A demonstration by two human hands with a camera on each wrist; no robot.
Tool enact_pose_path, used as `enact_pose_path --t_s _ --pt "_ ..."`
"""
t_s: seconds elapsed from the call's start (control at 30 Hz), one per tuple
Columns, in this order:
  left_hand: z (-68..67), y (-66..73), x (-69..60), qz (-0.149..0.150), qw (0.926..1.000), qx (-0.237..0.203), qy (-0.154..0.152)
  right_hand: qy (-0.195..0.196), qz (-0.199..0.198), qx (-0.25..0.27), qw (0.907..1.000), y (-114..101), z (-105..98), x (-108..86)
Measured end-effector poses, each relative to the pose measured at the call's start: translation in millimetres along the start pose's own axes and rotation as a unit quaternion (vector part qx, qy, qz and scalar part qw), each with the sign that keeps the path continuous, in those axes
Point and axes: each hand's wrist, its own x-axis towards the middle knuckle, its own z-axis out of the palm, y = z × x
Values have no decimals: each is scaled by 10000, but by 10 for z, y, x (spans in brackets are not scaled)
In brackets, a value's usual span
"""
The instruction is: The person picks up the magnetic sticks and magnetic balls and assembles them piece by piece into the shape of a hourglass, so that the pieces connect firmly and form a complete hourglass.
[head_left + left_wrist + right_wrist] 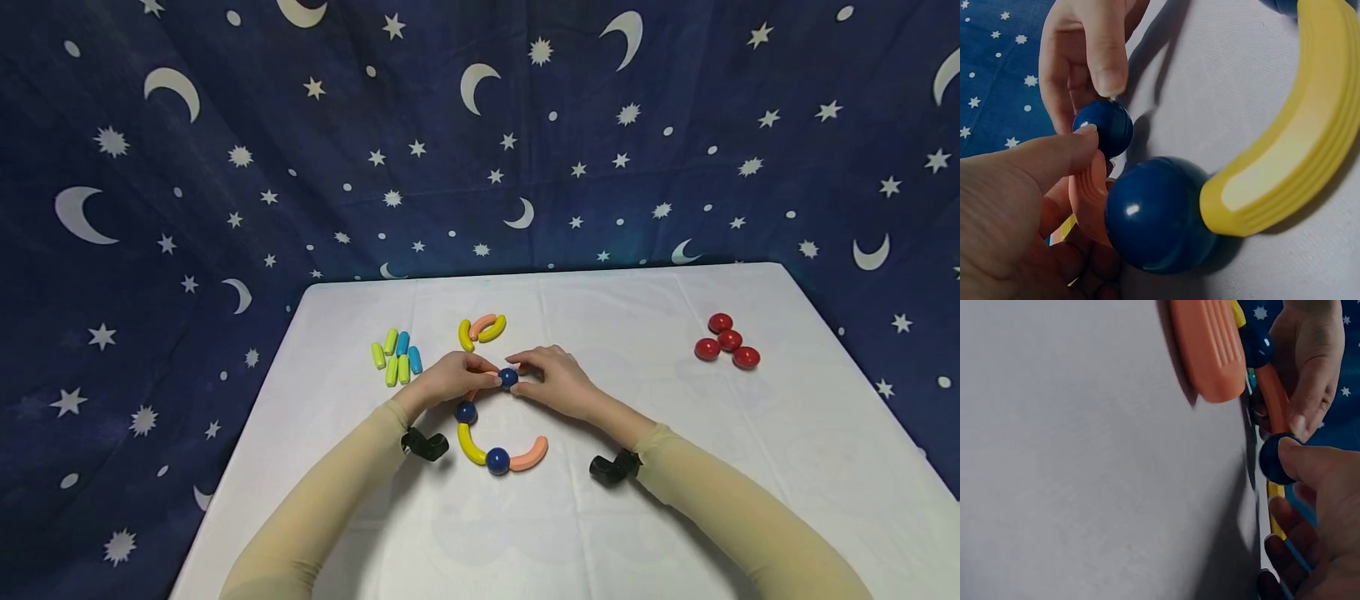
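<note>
A curved chain lies on the table: a blue ball [498,461] between a salmon curved piece [530,455] and a yellow curved piece [471,445], then another blue ball [1159,215] and a salmon curved piece [1089,199]. At that piece's far end is a third blue ball [507,378]. My left hand [452,379] pinches the salmon piece beside this ball, its thumb touching the ball in the left wrist view. My right hand [557,383] holds the same ball between thumb and fingers; in the right wrist view the thumb lies on the ball [1277,459].
Behind the hands lie loose yellow [492,328] and salmon [483,322] curved pieces. Short green [392,371] and blue [416,360] pieces are grouped at the left. Several red oval pieces [730,340] sit at the back right of the white-covered table [637,533].
</note>
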Motion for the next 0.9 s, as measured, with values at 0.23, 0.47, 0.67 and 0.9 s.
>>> enact_pose_path --t_s 0.23,0.47,0.67,0.9 --pt "-6 -16 -17 -75 9998 -25 172 93 432 -708 9965 -65 -156 -344" --pt "25 -14 -28 -207 9985 93 499 -628 504 -1359 9874 -271 -91 -779" --pt "43 -28 -41 -117 9981 39 606 -322 660 -1630 9839 -360 43 -718" --pt "58 -38 -75 -179 9977 -206 618 -221 751 -1787 9808 -340 -7 -437"
